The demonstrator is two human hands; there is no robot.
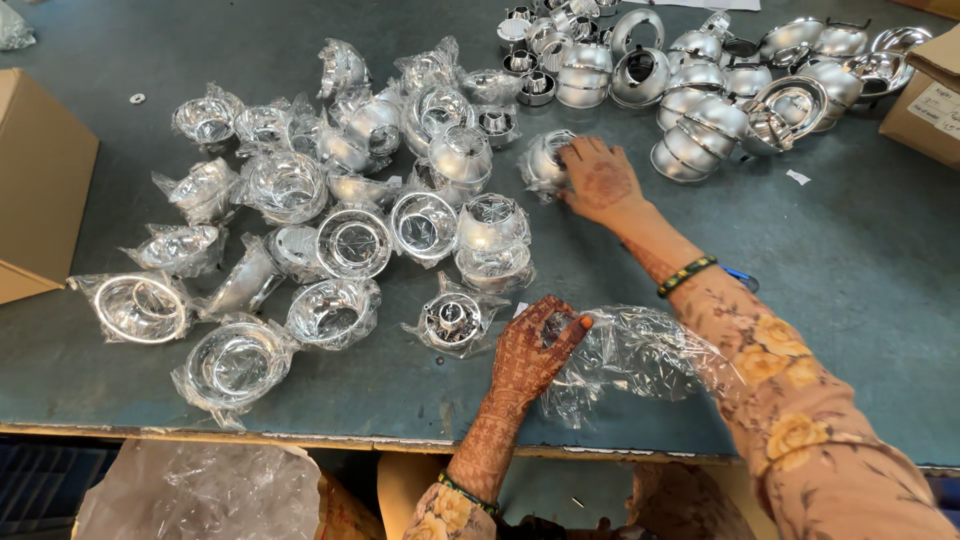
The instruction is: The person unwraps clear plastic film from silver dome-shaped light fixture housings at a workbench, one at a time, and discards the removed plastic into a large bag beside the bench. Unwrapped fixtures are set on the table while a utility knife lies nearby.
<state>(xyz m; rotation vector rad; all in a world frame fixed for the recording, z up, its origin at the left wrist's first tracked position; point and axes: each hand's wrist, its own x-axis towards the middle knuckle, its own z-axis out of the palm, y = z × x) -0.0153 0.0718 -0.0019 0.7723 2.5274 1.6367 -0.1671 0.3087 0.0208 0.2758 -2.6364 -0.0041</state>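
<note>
My left hand (533, 345) pinches the mouth of a clear plastic bag (630, 360) lying near the table's front edge. My right hand (598, 182) reaches forward and rests on a shiny chrome reflector cup in a clear wrapper (545, 160), fingers curled on it. To the left lies a spread of several bagged chrome reflector cups (350, 240). Beyond my right hand sits a heap of unwrapped chrome cups and rings (700, 90).
The work surface is a grey-green table (860, 280). A brown cardboard box (35, 180) stands at the left edge and another (925, 100) at the far right. A crumpled plastic sheet (200, 490) lies below the front edge.
</note>
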